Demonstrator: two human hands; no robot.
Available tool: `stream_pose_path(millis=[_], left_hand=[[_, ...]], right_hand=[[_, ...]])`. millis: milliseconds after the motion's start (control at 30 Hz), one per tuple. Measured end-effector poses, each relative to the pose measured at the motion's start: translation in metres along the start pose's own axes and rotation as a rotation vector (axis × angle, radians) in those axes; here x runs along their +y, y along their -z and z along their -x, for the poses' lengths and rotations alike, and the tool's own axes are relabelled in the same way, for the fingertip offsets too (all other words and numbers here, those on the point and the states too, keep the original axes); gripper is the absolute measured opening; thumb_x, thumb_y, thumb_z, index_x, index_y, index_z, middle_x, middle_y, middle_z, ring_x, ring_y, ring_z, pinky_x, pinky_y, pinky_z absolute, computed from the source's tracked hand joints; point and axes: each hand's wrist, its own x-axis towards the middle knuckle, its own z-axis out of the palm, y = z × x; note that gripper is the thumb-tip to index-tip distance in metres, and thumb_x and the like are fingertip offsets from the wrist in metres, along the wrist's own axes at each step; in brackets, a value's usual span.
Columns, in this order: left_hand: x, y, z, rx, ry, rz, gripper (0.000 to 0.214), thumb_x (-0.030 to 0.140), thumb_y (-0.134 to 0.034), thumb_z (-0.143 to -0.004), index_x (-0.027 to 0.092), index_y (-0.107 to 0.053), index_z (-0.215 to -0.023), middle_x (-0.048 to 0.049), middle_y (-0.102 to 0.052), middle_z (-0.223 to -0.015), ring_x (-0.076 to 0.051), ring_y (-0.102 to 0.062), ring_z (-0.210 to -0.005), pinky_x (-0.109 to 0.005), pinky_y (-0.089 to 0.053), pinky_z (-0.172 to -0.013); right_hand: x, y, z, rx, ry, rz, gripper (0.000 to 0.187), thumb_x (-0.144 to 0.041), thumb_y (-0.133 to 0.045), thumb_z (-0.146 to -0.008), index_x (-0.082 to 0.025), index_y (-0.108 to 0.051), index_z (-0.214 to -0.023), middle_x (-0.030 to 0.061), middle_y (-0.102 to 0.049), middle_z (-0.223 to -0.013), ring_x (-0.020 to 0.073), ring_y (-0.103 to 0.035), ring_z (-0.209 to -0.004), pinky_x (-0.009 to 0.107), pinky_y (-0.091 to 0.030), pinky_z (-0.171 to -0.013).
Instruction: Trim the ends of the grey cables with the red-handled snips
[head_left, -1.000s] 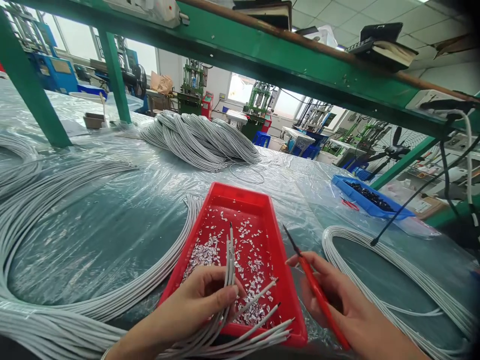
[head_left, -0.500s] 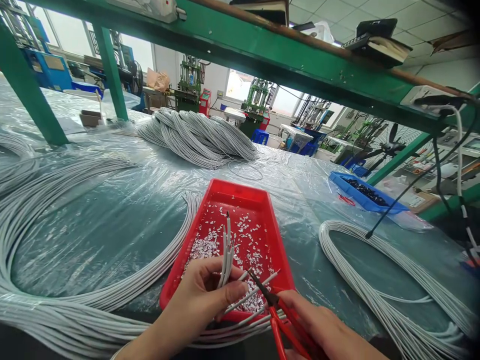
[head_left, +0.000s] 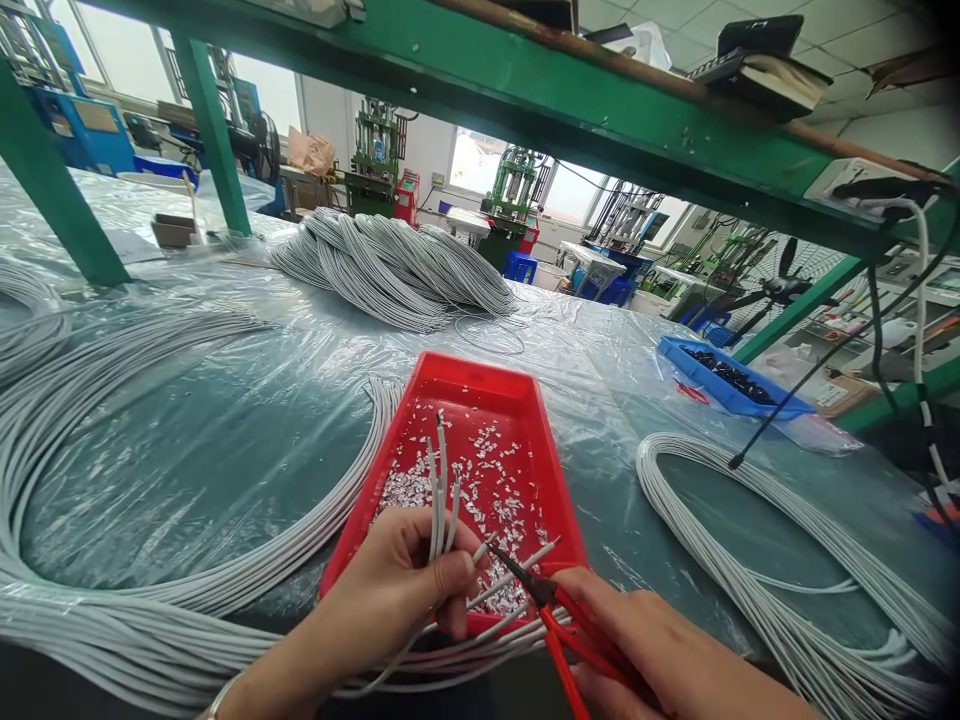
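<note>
My left hand [head_left: 409,580] is closed on several grey cables [head_left: 441,490], whose stripped ends point upward. One cable end sticks out past the thumb, toward my right hand. My right hand [head_left: 622,640] grips red-handled cutting pliers [head_left: 551,620]; their dark, narrow jaws are at that cable end. Whether the jaws press on it I cannot tell. Beneath both hands lies a red tray [head_left: 476,370] strewn with small silvery scraps [head_left: 409,487]. More grey cables run across the tray's near edge, below my hands.
Coiled grey cables lie at left [head_left: 187,590] and right [head_left: 697,510], with a large cable heap [head_left: 390,265] behind. A blue tray [head_left: 787,402] of black parts sits at the right, near red-handled scissors or pliers [head_left: 691,393]. A green shelf beam [head_left: 600,120] crosses overhead.
My left hand has shifted slightly left and the upright cables have spread a little. The plier jaws have moved slightly left along with the cable end.
</note>
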Motion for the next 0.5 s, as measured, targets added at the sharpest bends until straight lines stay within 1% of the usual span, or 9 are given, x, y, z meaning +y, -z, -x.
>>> stream_pose_path(millis=[133,200,233,267,300,333,367,400,500], left_hand=[[-0.004,0.008,-0.002,-0.309,0.068,0.272,0.021,0.032,-0.067,-0.08,0.012,-0.064,-0.072,-0.0006,-0.051,-0.051,-0.005,-0.043,-0.034,-0.013,-0.026,-0.033],[-0.006,0.009,-0.002,-0.364,0.089,0.352,0.02,0.031,-0.065,-0.081,0.013,-0.063,-0.071,0.001,-0.047,-0.05,-0.004,-0.037,-0.031,-0.014,-0.022,-0.029],[-0.006,0.009,-0.002,-0.342,0.089,0.339,0.02,0.031,-0.065,-0.081,0.013,-0.063,-0.072,0.001,-0.047,-0.051,-0.004,-0.035,-0.031,-0.014,-0.02,-0.029],[-0.007,0.009,-0.002,-0.302,0.074,0.294,0.019,0.031,-0.064,-0.082,0.014,-0.063,-0.073,0.0005,-0.049,-0.053,-0.003,-0.034,-0.032,-0.014,-0.02,-0.03],[-0.007,0.008,-0.001,-0.255,0.055,0.224,0.018,0.031,-0.063,-0.083,0.014,-0.063,-0.075,0.0001,-0.051,-0.055,-0.003,-0.035,-0.033,-0.014,-0.019,-0.032],[-0.007,0.006,-0.001,-0.211,0.034,0.142,0.019,0.032,-0.063,-0.083,0.015,-0.063,-0.077,0.0003,-0.051,-0.055,-0.003,-0.035,-0.034,-0.015,-0.019,-0.034],[-0.007,0.005,-0.001,-0.175,0.014,0.054,0.021,0.036,-0.063,-0.082,0.015,-0.063,-0.079,0.0008,-0.05,-0.054,-0.004,-0.034,-0.035,-0.016,-0.018,-0.035],[-0.006,0.003,-0.001,-0.151,-0.002,-0.029,0.025,0.04,-0.064,-0.081,0.015,-0.062,-0.079,0.0018,-0.048,-0.051,-0.005,-0.033,-0.036,-0.017,-0.018,-0.037],[-0.002,-0.001,0.001,-0.154,-0.009,-0.204,0.032,0.047,-0.06,-0.081,0.015,-0.059,-0.076,0.0039,-0.042,-0.045,-0.009,-0.032,-0.039,-0.021,-0.02,-0.039]], right_hand=[[-0.001,0.01,-0.001,-0.04,0.047,0.057,0.039,-0.025,-0.037,-0.082,-0.013,-0.052,-0.117,0.0126,-0.061,-0.091,0.0222,-0.058,-0.079,0.032,-0.045,-0.069],[0.001,0.011,-0.003,-0.027,0.007,0.001,0.041,-0.029,-0.039,-0.084,-0.017,-0.049,-0.121,0.0124,-0.059,-0.096,0.0218,-0.057,-0.084,0.033,-0.045,-0.071],[0.001,0.01,-0.005,0.007,-0.024,-0.07,0.042,-0.034,-0.043,-0.083,-0.019,-0.048,-0.122,0.0111,-0.058,-0.097,0.0206,-0.056,-0.084,0.032,-0.045,-0.072],[0.0,0.008,-0.01,0.096,-0.086,-0.203,0.043,-0.035,-0.047,-0.082,-0.017,-0.047,-0.121,0.0099,-0.058,-0.093,0.0177,-0.056,-0.08,0.029,-0.045,-0.072],[-0.003,0.004,-0.015,0.145,-0.125,-0.391,0.042,-0.038,-0.052,-0.08,-0.013,-0.05,-0.113,0.0073,-0.058,-0.082,0.0138,-0.054,-0.069,0.025,-0.044,-0.064],[-0.006,0.001,-0.022,0.162,-0.145,-0.574,0.044,-0.042,-0.058,-0.075,-0.01,-0.052,-0.106,0.0031,-0.053,-0.068,0.0096,-0.047,-0.057,0.021,-0.041,-0.054],[-0.01,-0.003,-0.029,0.172,-0.13,-0.698,0.049,-0.043,-0.065,-0.069,-0.009,-0.053,-0.101,-0.0018,-0.046,-0.056,0.0061,-0.038,-0.046,0.018,-0.035,-0.045],[-0.014,-0.008,-0.036,0.188,-0.109,-0.766,0.043,-0.04,-0.068,-0.066,-0.009,-0.056,-0.093,-0.0051,-0.039,-0.048,0.0047,-0.034,-0.042,0.017,-0.03,-0.042],[-0.02,-0.018,-0.051,0.219,-0.068,-0.954,0.026,-0.027,-0.072,-0.065,-0.009,-0.055,-0.073,-0.0049,-0.042,-0.047,0.0024,-0.034,-0.041,0.015,-0.024,-0.04]])
